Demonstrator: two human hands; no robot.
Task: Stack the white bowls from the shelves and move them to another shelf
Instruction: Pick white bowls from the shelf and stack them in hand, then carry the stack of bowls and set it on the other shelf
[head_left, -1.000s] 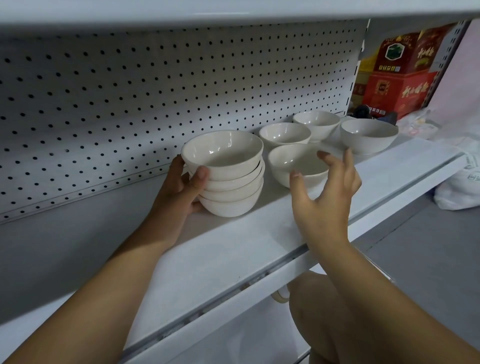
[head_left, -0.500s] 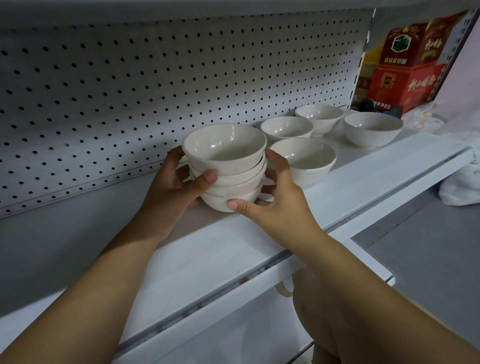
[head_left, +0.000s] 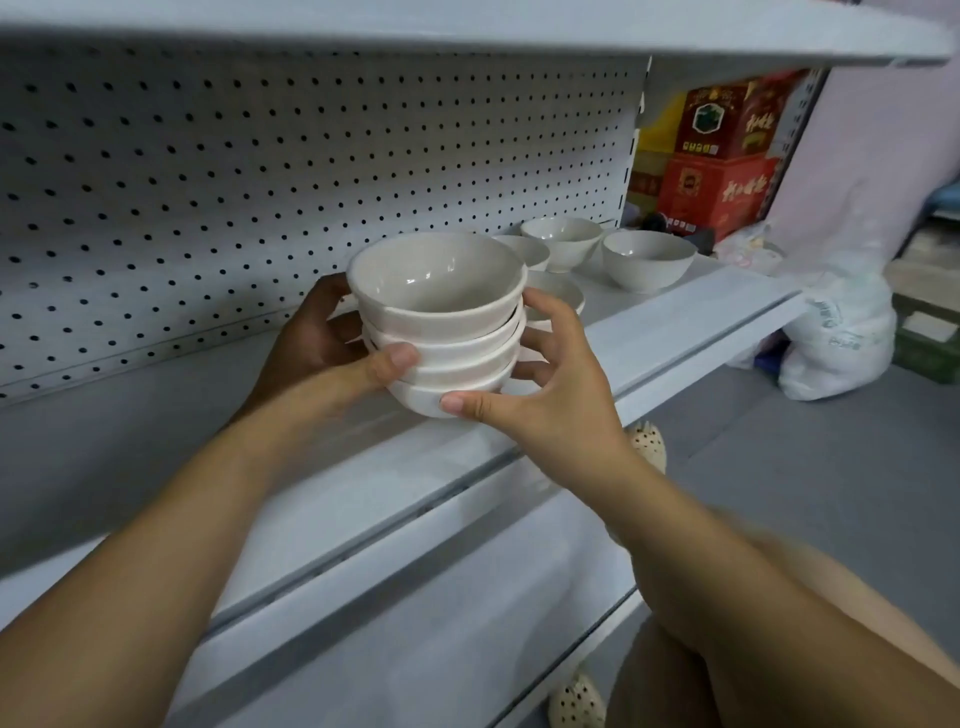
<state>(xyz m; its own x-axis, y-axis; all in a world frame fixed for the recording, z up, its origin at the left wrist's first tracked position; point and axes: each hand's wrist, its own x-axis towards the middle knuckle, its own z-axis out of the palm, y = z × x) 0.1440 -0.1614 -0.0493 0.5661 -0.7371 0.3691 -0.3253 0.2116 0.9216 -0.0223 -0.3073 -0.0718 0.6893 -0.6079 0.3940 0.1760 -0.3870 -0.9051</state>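
Observation:
A stack of several white bowls (head_left: 441, 332) is held between both hands, lifted just above the white shelf (head_left: 691, 322). My left hand (head_left: 322, 348) grips its left side with the thumb across the front. My right hand (head_left: 540, 384) grips the right side, thumb under the lowest bowl. Further right on the shelf stand single white bowls: one (head_left: 558, 293) partly hidden behind the stack, one (head_left: 527, 250) behind it, one (head_left: 561, 241) near the back panel and one (head_left: 648, 260) at the far right.
A perforated white back panel (head_left: 260, 182) closes the shelf behind. Another shelf (head_left: 467, 31) hangs overhead, and a lower shelf (head_left: 415, 597) sticks out below. Red boxes (head_left: 722, 166) and a white plastic bag (head_left: 841, 332) lie to the right, on a grey floor (head_left: 810, 467).
My right hand left the single bowl and closed on the stack's right side. Both hands have now raised the stack off the shelf and drawn it toward me.

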